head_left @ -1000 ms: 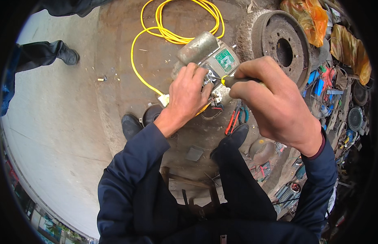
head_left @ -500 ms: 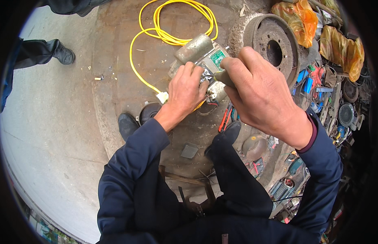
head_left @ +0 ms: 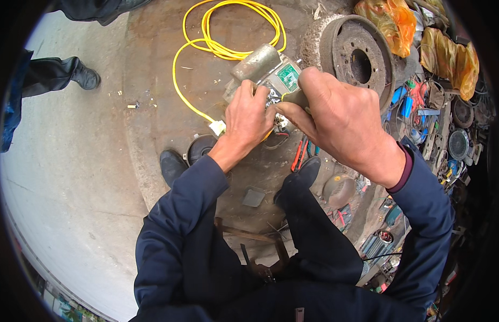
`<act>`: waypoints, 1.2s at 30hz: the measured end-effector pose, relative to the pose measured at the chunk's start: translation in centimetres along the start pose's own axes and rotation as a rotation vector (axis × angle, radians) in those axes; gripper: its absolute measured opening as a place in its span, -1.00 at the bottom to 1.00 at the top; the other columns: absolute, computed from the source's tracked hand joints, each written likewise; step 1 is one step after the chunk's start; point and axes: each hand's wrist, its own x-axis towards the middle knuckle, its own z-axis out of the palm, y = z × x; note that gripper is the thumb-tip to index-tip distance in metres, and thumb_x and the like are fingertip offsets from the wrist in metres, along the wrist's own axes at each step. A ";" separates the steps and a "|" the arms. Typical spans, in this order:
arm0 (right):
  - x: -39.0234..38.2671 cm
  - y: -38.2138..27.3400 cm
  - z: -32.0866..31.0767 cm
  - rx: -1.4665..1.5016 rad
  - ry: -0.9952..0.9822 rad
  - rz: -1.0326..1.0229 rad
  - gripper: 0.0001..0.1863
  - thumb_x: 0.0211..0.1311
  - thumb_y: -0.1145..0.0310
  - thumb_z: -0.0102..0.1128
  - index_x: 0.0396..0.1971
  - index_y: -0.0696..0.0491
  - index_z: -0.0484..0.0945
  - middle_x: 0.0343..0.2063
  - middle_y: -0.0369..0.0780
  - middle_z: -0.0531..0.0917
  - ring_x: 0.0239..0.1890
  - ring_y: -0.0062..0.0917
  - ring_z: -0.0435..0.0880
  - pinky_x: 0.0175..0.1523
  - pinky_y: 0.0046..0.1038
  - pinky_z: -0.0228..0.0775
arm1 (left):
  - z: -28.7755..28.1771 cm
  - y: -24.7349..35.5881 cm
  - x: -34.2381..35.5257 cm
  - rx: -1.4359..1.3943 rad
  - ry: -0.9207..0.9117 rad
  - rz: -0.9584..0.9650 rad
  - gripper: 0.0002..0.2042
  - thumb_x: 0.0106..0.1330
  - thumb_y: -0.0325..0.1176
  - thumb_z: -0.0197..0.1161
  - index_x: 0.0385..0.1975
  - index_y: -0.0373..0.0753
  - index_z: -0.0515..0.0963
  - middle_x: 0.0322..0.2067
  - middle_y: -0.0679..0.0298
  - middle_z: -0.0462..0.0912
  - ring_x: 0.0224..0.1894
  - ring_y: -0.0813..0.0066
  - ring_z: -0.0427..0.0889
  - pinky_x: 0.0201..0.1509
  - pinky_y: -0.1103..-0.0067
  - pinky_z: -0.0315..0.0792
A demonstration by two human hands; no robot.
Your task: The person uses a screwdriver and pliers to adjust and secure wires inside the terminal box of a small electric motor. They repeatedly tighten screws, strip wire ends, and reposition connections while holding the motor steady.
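Note:
A grey metal electric motor (head_left: 256, 63) with a rounded housing on top and a green label plate (head_left: 288, 77) lies on the ground ahead of me. My right hand (head_left: 348, 121) is wrapped round the dark handle of a screwdriver (head_left: 297, 99), held over the motor's wiring area. The screwdriver's tip is mostly hidden beside my left fingers. My left hand (head_left: 244, 118) rests at the motor with its fingers curled in at the wiring; whatever they pinch is hidden. A yellow cable (head_left: 179, 92) ends at a white connector (head_left: 217, 127) near my left wrist.
Right of the motor stands a rusty wheel drum (head_left: 341, 52). Red-handled pliers (head_left: 299, 154) lie near my right shoe, and a round dark metal part (head_left: 199, 149) by my left one. Tools and scrap (head_left: 421, 121) crowd the right side. Another person's shoe (head_left: 87, 77) shows at left.
My right hand has turned on the screwdriver handle, and its thumb now lies nearer my left fingers. The left hand stays at the motor. The whole view has shifted slightly.

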 end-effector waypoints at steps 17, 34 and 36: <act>-0.1 1.4 -0.3 0.100 0.254 -0.137 -0.57 0.34 0.18 0.56 -0.12 0.12 0.50 -0.43 -0.11 0.62 -0.36 -0.11 0.75 -0.33 -0.15 0.53 | -0.6 -0.3 -0.4 -0.035 -0.007 0.046 -0.58 0.21 -0.46 0.53 0.05 -0.33 0.59 -0.09 -0.01 0.55 -0.01 -0.10 0.67 0.02 0.15 0.62; 0.0 2.3 1.1 0.202 0.408 -0.139 -0.60 0.37 0.16 0.56 -0.13 0.09 0.54 -0.44 -0.09 0.70 -0.42 -0.09 0.77 -0.38 -0.18 0.56 | -2.0 -0.8 -0.8 -0.079 -0.007 0.095 -0.58 0.20 -0.51 0.56 0.05 -0.32 0.60 -0.06 0.00 0.59 0.01 -0.10 0.64 0.06 0.16 0.58; -0.1 2.3 0.7 0.133 0.348 -0.098 -0.59 0.35 0.20 0.56 -0.10 0.08 0.49 -0.41 -0.08 0.70 -0.41 -0.03 0.77 -0.43 -0.13 0.56 | -1.9 -0.8 -0.9 -0.069 0.002 0.103 -0.61 0.19 -0.52 0.56 0.01 -0.33 0.61 -0.08 0.01 0.59 0.00 -0.08 0.63 0.06 0.17 0.58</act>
